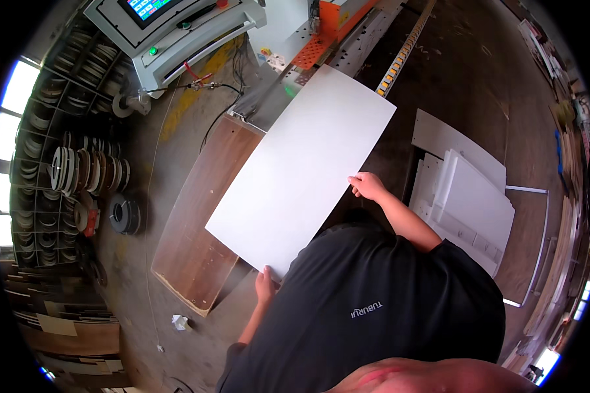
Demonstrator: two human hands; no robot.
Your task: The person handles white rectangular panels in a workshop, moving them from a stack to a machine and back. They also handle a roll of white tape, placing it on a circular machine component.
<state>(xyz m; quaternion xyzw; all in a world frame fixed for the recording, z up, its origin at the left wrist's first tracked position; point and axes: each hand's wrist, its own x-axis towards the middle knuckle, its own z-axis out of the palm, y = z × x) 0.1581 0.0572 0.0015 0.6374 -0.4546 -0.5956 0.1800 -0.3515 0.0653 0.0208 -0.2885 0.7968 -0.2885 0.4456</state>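
Note:
A large white rectangular panel (301,170) lies slanted in front of me. Its far end reaches the orange and grey machine (337,26). My left hand (265,285) is closed on the panel's near edge, with the thumb on top and the other fingers hidden beneath. Farther along, my right hand (368,186) grips the right edge between thumb and curled fingers. Under the panel's left side shows a brown wooden board (206,262), its surface worn.
A control console (170,46) with a lit screen stands at the far left. White panels (472,203) are stacked on my right. Racks of edge-banding rolls (88,167) line the left wall, and a dark roll (124,215) sits on the floor. A cable (224,118) hangs near the machine.

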